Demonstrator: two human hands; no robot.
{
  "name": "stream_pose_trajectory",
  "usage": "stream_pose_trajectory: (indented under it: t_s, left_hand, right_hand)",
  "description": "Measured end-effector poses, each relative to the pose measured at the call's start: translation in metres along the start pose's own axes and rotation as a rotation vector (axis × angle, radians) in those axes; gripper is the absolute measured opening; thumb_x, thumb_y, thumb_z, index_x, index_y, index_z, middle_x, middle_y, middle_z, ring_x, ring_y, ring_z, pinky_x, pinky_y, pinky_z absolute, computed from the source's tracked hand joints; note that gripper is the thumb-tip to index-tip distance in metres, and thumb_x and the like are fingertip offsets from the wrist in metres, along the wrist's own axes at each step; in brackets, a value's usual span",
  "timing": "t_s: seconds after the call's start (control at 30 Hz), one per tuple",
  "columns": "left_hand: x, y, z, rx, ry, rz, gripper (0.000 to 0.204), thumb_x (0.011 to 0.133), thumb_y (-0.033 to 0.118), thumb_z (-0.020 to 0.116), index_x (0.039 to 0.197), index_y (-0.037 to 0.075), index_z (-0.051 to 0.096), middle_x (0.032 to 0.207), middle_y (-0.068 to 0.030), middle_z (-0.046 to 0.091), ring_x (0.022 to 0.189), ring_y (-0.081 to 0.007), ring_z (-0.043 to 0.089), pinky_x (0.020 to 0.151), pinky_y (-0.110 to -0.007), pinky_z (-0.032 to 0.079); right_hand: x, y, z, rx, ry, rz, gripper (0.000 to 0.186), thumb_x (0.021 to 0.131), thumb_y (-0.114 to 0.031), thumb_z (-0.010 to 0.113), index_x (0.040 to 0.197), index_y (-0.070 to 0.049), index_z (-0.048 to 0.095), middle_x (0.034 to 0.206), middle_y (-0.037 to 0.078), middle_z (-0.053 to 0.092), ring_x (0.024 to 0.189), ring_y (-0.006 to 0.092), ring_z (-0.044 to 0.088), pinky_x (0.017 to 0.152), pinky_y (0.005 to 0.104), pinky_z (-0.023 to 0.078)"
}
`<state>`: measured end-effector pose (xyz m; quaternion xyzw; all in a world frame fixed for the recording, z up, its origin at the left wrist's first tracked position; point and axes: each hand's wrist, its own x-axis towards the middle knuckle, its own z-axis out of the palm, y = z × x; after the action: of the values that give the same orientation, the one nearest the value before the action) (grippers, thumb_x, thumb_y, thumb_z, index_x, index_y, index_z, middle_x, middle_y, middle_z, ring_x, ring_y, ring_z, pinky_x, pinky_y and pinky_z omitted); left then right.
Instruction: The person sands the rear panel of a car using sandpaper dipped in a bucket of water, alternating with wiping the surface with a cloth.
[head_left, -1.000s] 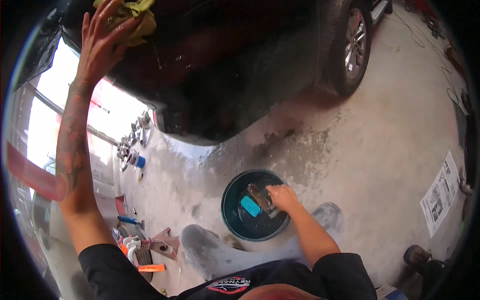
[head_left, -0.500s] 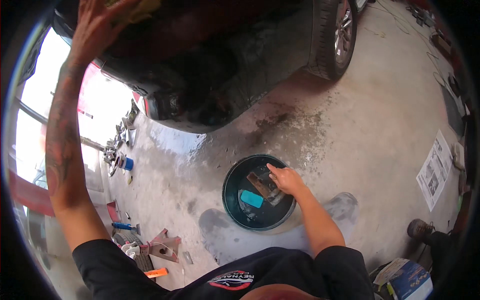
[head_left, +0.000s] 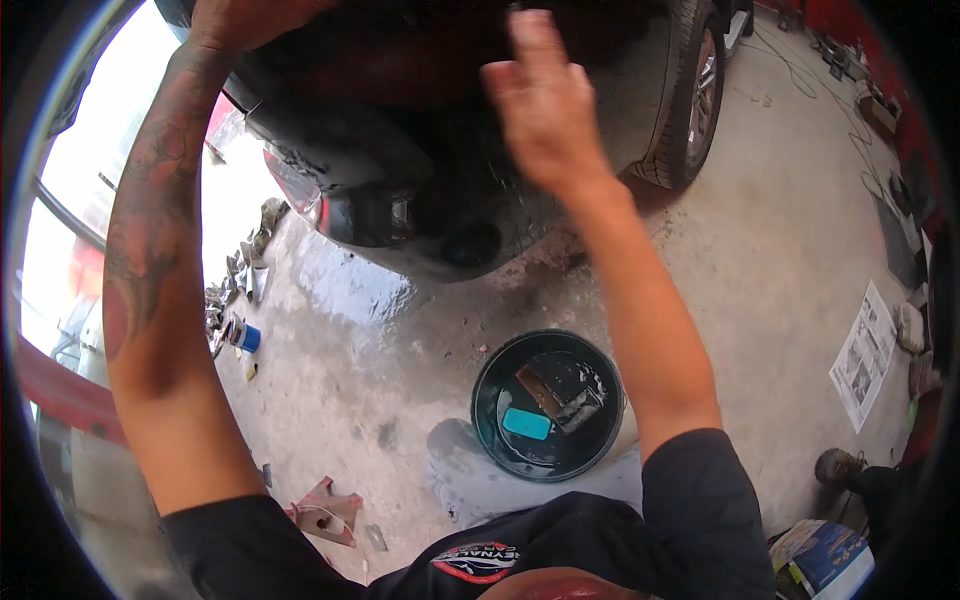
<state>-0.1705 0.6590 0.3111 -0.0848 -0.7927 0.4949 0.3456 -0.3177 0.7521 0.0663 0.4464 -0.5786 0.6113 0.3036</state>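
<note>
My left hand (head_left: 250, 18) is stretched up at the top edge and rests on the dark car body (head_left: 420, 150); its fingers are cut off by the picture's rim. My right hand (head_left: 545, 100) is raised in front of the car, blurred, with its back toward me and its palm hidden. Below it on the floor stands a black round bucket (head_left: 480, 400) of water. A teal block (head_left: 526, 424) and a brown sheet (head_left: 545, 388) lie in it.
The car's rear wheel (head_left: 690, 100) is at the upper right. The concrete floor is wet around the bucket. A blue-capped can (head_left: 245, 337) and small parts lie at the left, a metal bracket (head_left: 325, 510) near my left side, a printed sheet (head_left: 865, 355) and someone's shoe (head_left: 835, 465) at the right.
My right hand has come out of the bucket and risen toward the car. My left hand has stayed up on the car; the yellow cloth under it is out of view.
</note>
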Motion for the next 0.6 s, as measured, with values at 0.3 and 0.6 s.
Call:
stream_pose_trajectory:
  t_s: [0.3, 0.6]
  left_hand:
    - [0.002, 0.005, 0.005, 0.000, 0.112, 0.013, 0.040, 0.056, 0.014, 0.078, 0.091, 0.006, 0.061, 0.132, -0.0124, 0.060, 0.122, -0.0302, 0.056, 0.104, -0.046, 0.041]
    - [0.007, 0.013, 0.008, 0.087, 0.136, -0.006, 0.038, 0.057, 0.013, 0.076, 0.093, 0.007, 0.066, 0.113, -0.0108, 0.067, 0.105, -0.0326, 0.060, 0.093, -0.044, 0.046]
  right_hand:
    - [0.025, -0.008, 0.032, -0.384, -0.234, -0.133, 0.071, 0.096, -0.060, 0.047, 0.154, -0.019, 0.037, 0.161, 0.005, 0.033, 0.149, 0.0277, 0.028, 0.116, 0.0606, 0.019]
    - [0.020, 0.009, 0.040, -0.259, -0.214, -0.238, 0.068, 0.098, -0.061, 0.039, 0.152, -0.020, 0.040, 0.162, 0.004, 0.031, 0.150, 0.0249, 0.027, 0.117, 0.0637, 0.014]
